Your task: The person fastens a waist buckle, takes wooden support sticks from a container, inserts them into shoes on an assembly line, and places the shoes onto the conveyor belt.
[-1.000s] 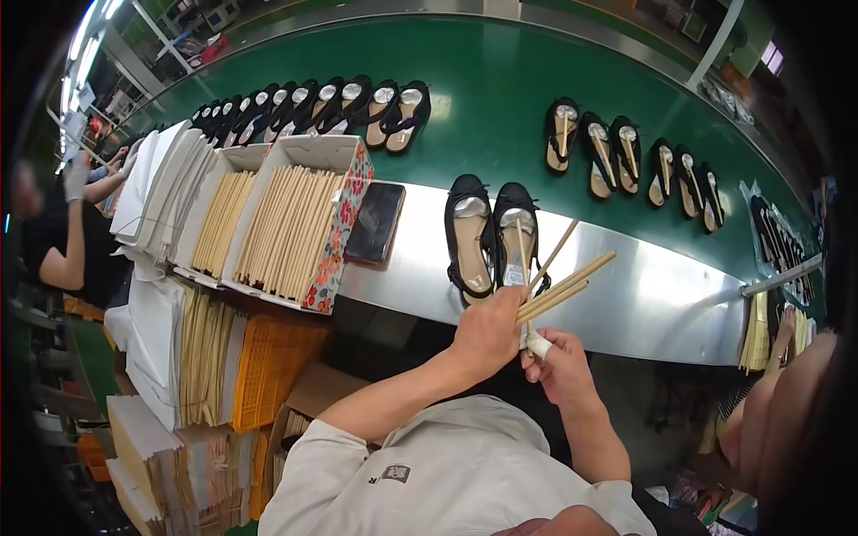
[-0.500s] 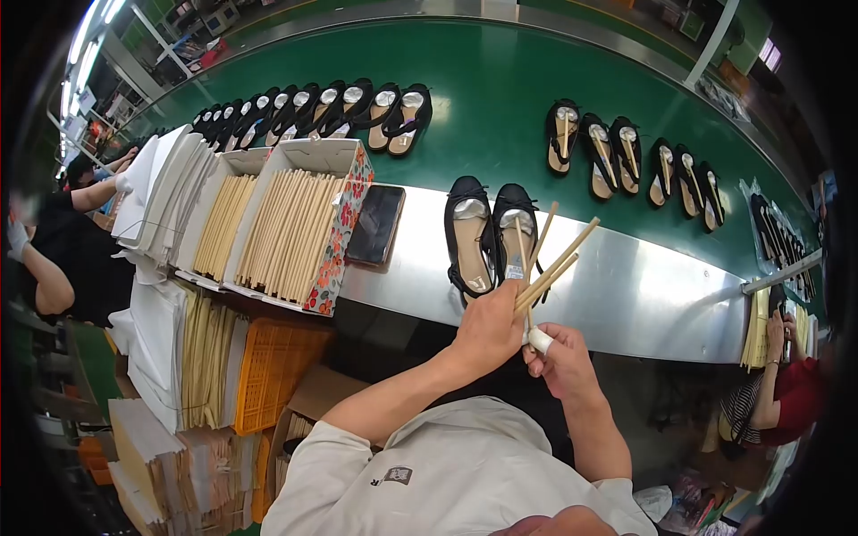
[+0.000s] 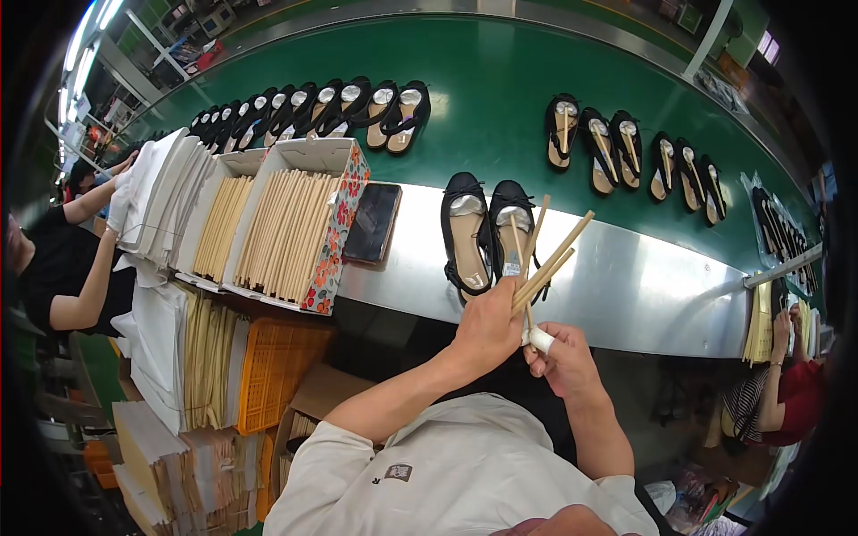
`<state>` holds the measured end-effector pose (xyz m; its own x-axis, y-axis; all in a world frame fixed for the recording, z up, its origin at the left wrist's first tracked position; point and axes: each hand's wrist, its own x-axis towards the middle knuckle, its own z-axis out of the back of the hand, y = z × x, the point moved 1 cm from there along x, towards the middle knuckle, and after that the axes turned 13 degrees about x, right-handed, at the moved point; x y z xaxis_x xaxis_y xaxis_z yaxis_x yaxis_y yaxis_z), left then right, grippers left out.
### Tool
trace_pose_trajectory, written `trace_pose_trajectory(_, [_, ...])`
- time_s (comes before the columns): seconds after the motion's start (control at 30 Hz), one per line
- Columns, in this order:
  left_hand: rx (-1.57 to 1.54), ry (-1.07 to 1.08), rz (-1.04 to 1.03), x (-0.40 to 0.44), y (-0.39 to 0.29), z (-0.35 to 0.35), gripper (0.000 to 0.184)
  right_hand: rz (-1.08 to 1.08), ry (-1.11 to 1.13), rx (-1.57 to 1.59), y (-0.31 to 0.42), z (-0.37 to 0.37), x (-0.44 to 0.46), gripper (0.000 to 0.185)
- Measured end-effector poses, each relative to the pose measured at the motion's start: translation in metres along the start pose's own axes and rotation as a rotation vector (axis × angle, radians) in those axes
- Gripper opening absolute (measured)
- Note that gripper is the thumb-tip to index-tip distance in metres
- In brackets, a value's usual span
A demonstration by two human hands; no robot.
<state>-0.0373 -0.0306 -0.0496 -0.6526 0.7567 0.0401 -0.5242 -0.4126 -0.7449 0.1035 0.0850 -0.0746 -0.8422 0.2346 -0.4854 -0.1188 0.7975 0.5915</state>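
My left hand point(image 3: 490, 329) is closed around several thin wooden sticks point(image 3: 559, 259), which fan out up and to the right. My right hand point(image 3: 563, 357), with white wrapping on a digit, pinches the lower end of a stick just below my left hand. Just beyond my hands, on the metal edge, lies a pair of black flat shoes with bows and silvery stuffing in the toes. The left shoe point(image 3: 466, 241) has no stick in it. A stick lies along the right shoe point(image 3: 509, 232), whose heel is partly hidden by my left hand.
Boxes of wooden sticks point(image 3: 284, 237) and stacked white paper point(image 3: 156, 196) stand left, beside a dark phone point(image 3: 373, 223). Rows of black shoes point(image 3: 380, 116) line the green belt point(image 3: 492, 89); those at right hold sticks. One person point(image 3: 80, 259) works at left, another point(image 3: 786, 393) at right.
My hands hold almost the same pose around the sticks. At left, the other person's gloved hands have moved onto the white paper stack. The whole view has shifted slightly.
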Motion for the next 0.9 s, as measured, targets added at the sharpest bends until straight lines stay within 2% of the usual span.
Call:
trace_pose_trajectory(0.27, [-0.126,0.051,0.157,0.007,0.011,-0.005,0.025,0.019,0.029,0.005,-0.004,0.004,0.018,0.015])
trace_pose_trajectory(0.47, [-0.141,0.037,0.190,0.008,0.011,-0.006,0.034,0.063,-0.001,-0.024,-0.005,0.003,0.025,0.012])
trace_pose_trajectory(0.53, [-0.206,0.131,0.338,0.011,0.005,-0.002,0.028,0.066,0.000,-0.049,-0.005,0.004,0.026,0.012])
trace_pose_trajectory(0.63, [-0.215,0.141,0.326,0.013,0.011,-0.008,0.027,0.068,-0.009,-0.056,-0.005,0.007,0.025,0.013])
trace_pose_trajectory(0.67, [-0.215,0.173,0.304,0.015,0.014,-0.008,0.040,0.063,-0.012,-0.055,-0.005,0.007,0.024,0.013])
trace_pose_trajectory(0.77, [-0.202,0.141,0.289,0.016,0.019,-0.015,0.039,0.057,-0.015,-0.062,-0.006,0.008,0.024,0.013])
trace_pose_trajectory(0.8, [-0.159,0.093,0.251,0.015,0.021,-0.019,0.035,0.059,-0.012,-0.086,-0.009,0.008,0.024,0.014])
trace_pose_trajectory(0.83, [-0.166,0.064,0.247,0.015,0.013,-0.014,0.021,0.074,-0.025,-0.115,-0.010,0.009,0.024,0.014])
trace_pose_trajectory(0.9, [-0.073,0.039,0.141,0.014,0.018,-0.014,0.017,0.064,-0.022,-0.171,-0.013,0.008,0.028,0.016])
